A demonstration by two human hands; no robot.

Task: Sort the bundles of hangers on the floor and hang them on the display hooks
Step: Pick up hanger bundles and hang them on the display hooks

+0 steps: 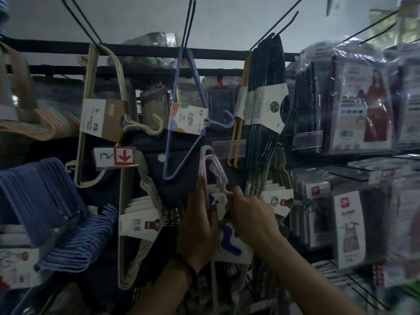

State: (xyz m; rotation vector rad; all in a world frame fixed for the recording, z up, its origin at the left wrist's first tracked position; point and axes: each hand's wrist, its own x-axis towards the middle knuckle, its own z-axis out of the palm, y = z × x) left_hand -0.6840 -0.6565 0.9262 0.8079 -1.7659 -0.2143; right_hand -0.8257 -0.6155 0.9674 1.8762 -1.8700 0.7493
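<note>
Left hand [200, 226] and right hand [254, 217] both grip pink hanger bundle [213, 171]. It stands upright, hook ends just under clear tag holder [227, 144].

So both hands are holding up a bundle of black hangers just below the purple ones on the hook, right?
Not quite. The head view shows the left hand and right hand holding pale pink hangers, not black ones, below the purple hangers on the hook. The black hangers hang further right.
</note>
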